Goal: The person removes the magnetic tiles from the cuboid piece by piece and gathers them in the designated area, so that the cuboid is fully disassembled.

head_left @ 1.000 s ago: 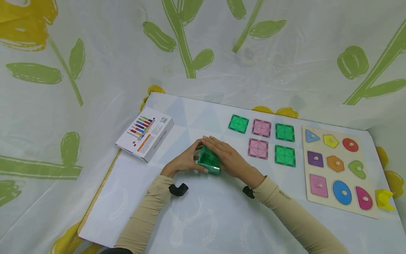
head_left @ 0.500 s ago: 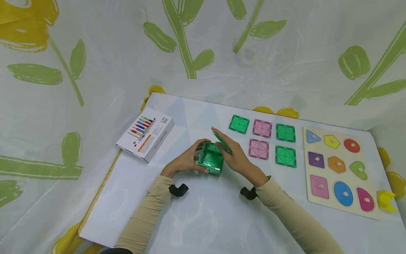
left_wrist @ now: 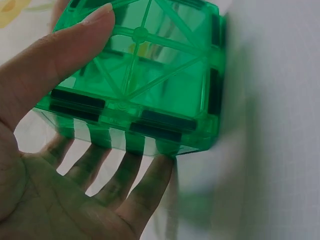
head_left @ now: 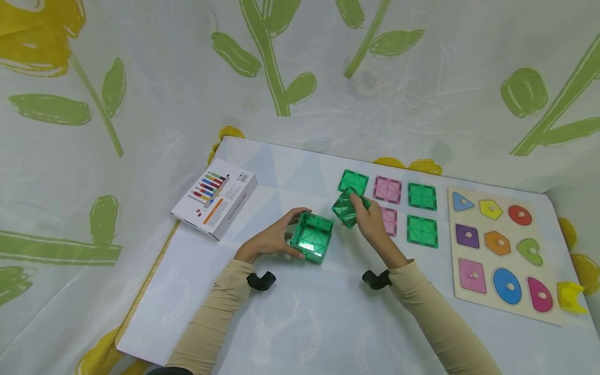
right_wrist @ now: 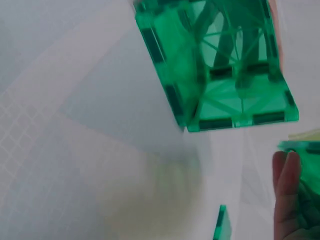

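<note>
My left hand point(head_left: 269, 242) grips an open-topped box of green see-through magnetic tiles point(head_left: 313, 237), thumb on the near side and fingers round the far side. The left wrist view shows that thumb lying over one tile face of the box point(left_wrist: 150, 75). To the right, my right hand point(head_left: 373, 221) pinches a single green magnetic tile point(head_left: 345, 211), tilted and apart from the box. In the head view this tile overlaps a green tile point(head_left: 353, 179) lying on the table, and the hand partly covers a pink tile point(head_left: 390, 221).
Further right lie another pink tile point(head_left: 387, 189) and two green tiles, one behind point(head_left: 422, 196) and one in front point(head_left: 422, 231). A wooden shape puzzle point(head_left: 506, 250) is at the right, beside a yellow piece point(head_left: 570, 297). A white box point(head_left: 214, 198) stands at the left.
The right hand has come away from the top of the box, moving right with a green tile in its fingers. The box is now uncovered on top; the left hand keeps its grip.
</note>
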Demonstrator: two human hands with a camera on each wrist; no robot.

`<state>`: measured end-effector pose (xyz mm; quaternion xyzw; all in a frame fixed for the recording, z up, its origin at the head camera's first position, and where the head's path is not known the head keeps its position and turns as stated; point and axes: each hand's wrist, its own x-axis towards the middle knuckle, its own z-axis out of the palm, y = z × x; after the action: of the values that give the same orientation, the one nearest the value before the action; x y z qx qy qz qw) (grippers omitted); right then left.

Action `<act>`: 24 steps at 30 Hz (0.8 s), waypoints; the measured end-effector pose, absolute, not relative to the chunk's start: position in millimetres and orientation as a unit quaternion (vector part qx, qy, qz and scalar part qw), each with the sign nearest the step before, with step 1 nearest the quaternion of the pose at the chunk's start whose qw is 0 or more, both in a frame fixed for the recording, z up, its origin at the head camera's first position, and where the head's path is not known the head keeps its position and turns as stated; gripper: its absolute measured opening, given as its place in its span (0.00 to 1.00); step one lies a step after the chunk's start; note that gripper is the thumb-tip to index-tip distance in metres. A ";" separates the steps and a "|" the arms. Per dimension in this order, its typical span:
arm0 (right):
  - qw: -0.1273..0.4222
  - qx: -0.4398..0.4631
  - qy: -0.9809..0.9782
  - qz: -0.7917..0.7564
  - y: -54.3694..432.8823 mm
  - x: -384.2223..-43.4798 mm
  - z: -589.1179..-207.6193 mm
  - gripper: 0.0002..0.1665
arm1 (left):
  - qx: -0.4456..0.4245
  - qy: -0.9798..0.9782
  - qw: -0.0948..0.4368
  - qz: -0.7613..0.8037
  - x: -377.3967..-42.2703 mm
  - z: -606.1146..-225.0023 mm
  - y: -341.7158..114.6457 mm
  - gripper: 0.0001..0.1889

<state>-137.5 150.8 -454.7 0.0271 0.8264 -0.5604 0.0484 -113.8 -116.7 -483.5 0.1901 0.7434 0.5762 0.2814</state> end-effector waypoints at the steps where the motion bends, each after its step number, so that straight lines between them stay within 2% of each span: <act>1: 0.063 0.031 0.828 -0.557 153.2 -139.2 -455.9 0.31 | 0.192 0.744 0.283 0.575 -113.5 -483.2 -117.6 0.59; 4: 0.112 0.041 0.831 -0.543 159.1 -143.9 -459.1 0.26 | 0.202 0.743 0.290 0.569 -112.3 -483.0 -120.4 0.60; 8: 0.150 0.037 0.847 -0.508 164.5 -150.2 -465.8 0.33 | 0.216 0.739 0.301 0.563 -110.8 -482.6 -123.5 0.60; 12: 0.156 0.038 0.869 -0.468 167.8 -158.0 -471.7 0.29 | 0.224 0.732 0.314 0.561 -109.8 -480.1 -125.4 0.61; 18: 0.154 0.039 0.897 -0.413 167.5 -170.0 -479.2 0.32 | 0.216 0.731 0.328 0.558 -108.5 -479.2 -127.4 0.62; 24: 0.140 0.033 0.906 -0.397 165.0 -177.1 -486.0 0.30 | 0.226 0.729 0.332 0.554 -109.6 -480.6 -127.5 0.62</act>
<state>-177.1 165.0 -486.0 0.0330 0.9062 -0.3974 0.1404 -109.6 -127.5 -480.6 0.2260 0.7291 0.5545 0.3316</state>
